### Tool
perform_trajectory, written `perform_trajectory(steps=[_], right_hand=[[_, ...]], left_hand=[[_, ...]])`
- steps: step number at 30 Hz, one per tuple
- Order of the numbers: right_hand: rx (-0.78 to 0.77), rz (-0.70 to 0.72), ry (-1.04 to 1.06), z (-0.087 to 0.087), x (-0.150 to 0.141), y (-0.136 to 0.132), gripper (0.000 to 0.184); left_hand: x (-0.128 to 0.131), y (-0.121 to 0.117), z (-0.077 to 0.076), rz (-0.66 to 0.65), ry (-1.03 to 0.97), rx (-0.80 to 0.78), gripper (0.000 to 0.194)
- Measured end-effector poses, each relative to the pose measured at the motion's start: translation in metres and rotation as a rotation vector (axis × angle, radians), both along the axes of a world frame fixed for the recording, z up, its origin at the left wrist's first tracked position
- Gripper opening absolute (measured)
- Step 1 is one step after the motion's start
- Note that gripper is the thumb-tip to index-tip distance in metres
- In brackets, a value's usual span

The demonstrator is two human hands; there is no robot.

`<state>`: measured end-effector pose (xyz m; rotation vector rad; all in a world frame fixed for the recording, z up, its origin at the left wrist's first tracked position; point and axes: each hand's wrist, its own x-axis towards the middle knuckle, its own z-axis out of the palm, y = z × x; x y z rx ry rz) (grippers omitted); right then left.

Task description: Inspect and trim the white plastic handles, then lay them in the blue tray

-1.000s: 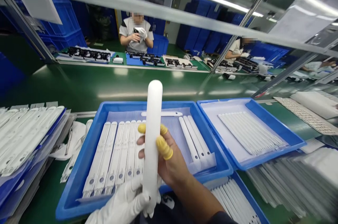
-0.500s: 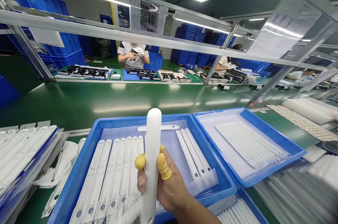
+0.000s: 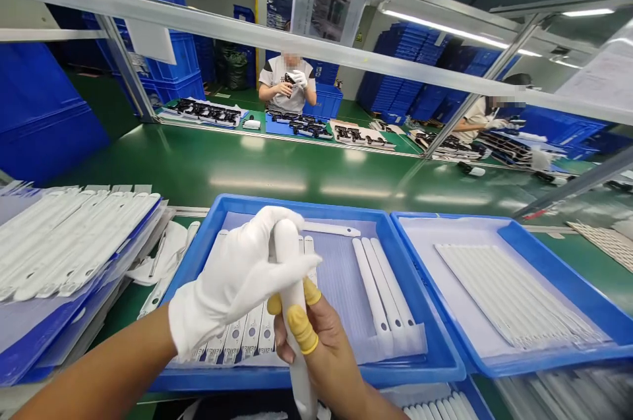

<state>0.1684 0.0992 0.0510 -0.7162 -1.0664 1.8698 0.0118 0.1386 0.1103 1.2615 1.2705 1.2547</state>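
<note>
Our gloved left hand (image 3: pixel 232 281) and cotted right (image 3: pixel 316 354) are clenched on a white plastic bar (image 3: pixel 291 255); white strips (image 3: pixel 514 295) sit racked in blue trays (image 3: pixel 297 208).

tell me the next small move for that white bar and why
Probably set the white bar down beside the similar rounded pieces in the blue tray. The gloved left hand and the right hand both grip it, and those pieces lie side by side there, so it seems to belong with them.
</note>
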Motion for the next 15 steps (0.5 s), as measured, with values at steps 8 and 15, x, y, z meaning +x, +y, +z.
perform_trajectory(steps=[8, 15], right_hand=[[-0.015, 0.077, -0.013, -0.005, 0.001, -0.008, 0.042], [-0.047, 0.086, 0.068, -0.005, -0.003, -0.008, 0.038]], left_hand=[[0.0, 0.0, 0.002, -0.045, -0.231, -0.164, 0.046], [0.001, -0.007, -0.012, -0.138, -0.371, -0.284, 0.07]])
